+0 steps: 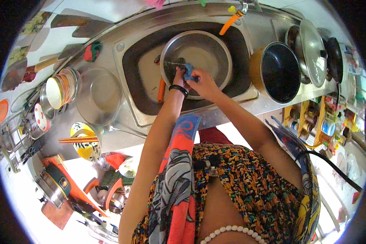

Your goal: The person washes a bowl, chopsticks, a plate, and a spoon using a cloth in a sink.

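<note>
A wide stainless steel basin (212, 65) sits in the sink. Over its near left side, my two hands meet around a small blue cloth or sponge (188, 71). My right hand (202, 84) pinches the cloth from the right. My left hand (180, 80), with a black band at the wrist, is closed against the cloth from below left. A small dark object (179, 62) shows just beyond my left fingertips; what it is, I cannot tell. A thin pale streak runs left from the cloth. Under the basin's left rim an orange stick-like item (161, 91) lies in the sink (148, 74).
An orange hose (231, 23) hangs from the tap. A deep pot (279, 73) and a glass lid (313, 53) stand right of the sink. Leftward are a clear glass bowl (99, 96), stacked bowls (56, 91), and chopsticks (77, 139) across a patterned bowl (85, 150).
</note>
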Demonstrator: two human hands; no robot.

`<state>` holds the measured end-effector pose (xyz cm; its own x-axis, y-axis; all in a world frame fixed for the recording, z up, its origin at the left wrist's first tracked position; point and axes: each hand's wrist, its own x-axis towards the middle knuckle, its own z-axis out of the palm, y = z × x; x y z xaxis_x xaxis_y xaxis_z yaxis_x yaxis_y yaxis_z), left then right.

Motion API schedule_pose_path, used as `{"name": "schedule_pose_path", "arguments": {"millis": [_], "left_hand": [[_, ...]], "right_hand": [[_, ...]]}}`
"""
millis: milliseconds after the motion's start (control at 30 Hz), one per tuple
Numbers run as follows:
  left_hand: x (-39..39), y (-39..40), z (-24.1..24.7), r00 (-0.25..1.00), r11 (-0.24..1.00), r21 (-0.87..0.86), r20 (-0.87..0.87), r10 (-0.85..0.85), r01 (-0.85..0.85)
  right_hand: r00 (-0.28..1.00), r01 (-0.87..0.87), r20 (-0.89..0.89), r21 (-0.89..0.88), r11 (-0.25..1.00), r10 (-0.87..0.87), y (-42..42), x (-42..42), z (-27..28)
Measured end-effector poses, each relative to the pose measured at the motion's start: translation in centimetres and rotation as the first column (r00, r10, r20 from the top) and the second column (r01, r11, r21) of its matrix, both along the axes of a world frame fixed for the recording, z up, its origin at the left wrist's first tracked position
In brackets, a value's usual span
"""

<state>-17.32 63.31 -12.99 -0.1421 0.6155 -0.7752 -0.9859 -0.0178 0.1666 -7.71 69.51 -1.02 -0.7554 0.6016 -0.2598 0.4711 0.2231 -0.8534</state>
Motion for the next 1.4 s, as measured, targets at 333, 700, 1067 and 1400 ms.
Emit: {"name": "schedule_pose_path", "arguments": {"millis": [333, 700, 1067, 1400], "left_hand": [[-1.9, 0.7, -4.0, 0.813, 0.963, -0.185, -0.520, -0.264, 0.195], [0.6, -0.5, -3.3, 0.538, 0.748, -0.664, -0.634, -0.556, -0.008], [1.5, 3.2, -7.1, 0.547, 0.688, -0.686, -0.491, -0.678, 0.237], [-1.5, 7.3, -12.6, 0.493, 0.368, -0.871, -0.175, -0.852, 0.326]], "right_hand": [[0.983, 0.079, 0.145, 0.230, 0.970, -0.114, -1.6, -2.8, -2.7], [0.878, -0.462, 0.468, 0.771, 0.438, 0.100, 4.6, 0.9, -13.9], [0.799, -0.405, 0.601, 0.507, 0.761, 0.025, 7.6, 6.2, -15.6], [0.850, -0.348, 0.523, 0.453, 0.821, 0.071, 5.2, 6.0, -15.5]]}}
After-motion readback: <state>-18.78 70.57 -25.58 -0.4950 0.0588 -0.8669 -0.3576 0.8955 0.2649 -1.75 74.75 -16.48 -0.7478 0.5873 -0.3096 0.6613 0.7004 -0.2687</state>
